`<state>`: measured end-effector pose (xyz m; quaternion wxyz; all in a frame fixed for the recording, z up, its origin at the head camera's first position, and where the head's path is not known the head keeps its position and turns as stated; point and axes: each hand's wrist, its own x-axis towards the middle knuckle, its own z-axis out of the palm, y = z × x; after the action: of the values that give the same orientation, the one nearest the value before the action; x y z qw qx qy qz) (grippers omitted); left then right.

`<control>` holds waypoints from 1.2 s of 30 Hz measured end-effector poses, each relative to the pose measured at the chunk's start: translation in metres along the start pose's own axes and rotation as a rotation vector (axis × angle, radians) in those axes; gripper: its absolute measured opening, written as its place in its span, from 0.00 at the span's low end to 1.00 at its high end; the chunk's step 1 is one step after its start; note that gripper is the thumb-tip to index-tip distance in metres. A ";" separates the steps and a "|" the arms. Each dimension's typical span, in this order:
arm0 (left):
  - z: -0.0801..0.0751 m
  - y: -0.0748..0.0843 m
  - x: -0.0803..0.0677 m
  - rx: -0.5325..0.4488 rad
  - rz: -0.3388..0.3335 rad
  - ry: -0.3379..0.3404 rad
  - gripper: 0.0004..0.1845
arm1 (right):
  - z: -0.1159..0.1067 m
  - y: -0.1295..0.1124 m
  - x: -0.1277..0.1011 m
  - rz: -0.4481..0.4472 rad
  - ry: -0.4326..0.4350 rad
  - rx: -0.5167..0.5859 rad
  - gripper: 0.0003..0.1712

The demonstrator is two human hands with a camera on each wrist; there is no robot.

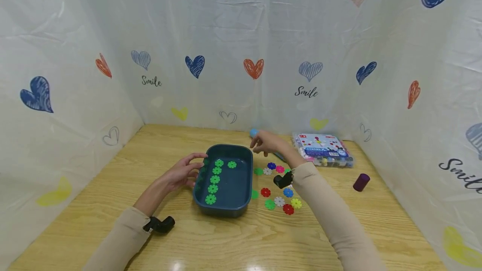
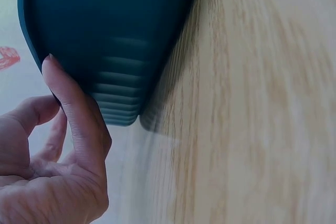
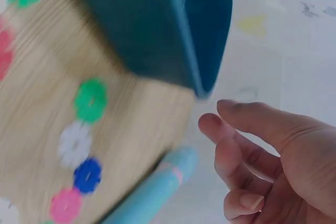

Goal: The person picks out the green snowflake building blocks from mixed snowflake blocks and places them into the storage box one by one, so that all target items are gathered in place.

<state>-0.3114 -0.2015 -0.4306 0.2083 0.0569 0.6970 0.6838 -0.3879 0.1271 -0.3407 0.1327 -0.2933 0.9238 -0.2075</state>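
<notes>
A dark teal rectangular tub [image 1: 223,211] stands on the wooden table. Green flower-shaped plastic discs [image 1: 212,189] lie inside it, several in a slanting row along the left and one apart near the far end. My left hand [image 1: 183,172] is at the tub's left side, fingers extended, fingertips at the rim [image 2: 22,9]. Just past the far right corner, my right hand [image 1: 268,142] hovers with loosely bent fingers. Its thumb and fingertips [image 3: 211,124] are close to the rim, and nothing shows between them. Loose flower discs [image 1: 265,192] in several colours lie right of the tub.
A light-blue rounded stick-like object [image 3: 149,195] with a pink band lies beneath the right hand. Behind the right arm is a clear plastic box [image 1: 325,149] with a printed lid sheet. A dark purple cylinder [image 1: 361,182] is farther right. A heart-printed curtain [image 1: 226,95] surrounds the table.
</notes>
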 end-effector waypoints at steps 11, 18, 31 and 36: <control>-0.003 0.001 -0.002 0.003 0.004 -0.002 0.27 | 0.008 0.038 -0.050 -0.047 0.031 -0.041 0.11; -0.002 0.001 -0.001 0.014 -0.002 0.010 0.27 | 0.024 0.054 -0.074 -0.075 0.018 -0.039 0.11; 0.000 0.003 0.000 0.016 -0.008 0.016 0.26 | 0.054 0.041 -0.108 -0.253 -0.034 -0.048 0.09; 0.001 0.001 0.000 0.021 -0.005 0.011 0.27 | 0.067 0.031 -0.115 -0.277 -0.056 -0.032 0.09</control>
<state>-0.3113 -0.2007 -0.4293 0.2056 0.0535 0.7055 0.6761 -0.2875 0.1985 -0.3994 0.1240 -0.4256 0.8736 -0.2009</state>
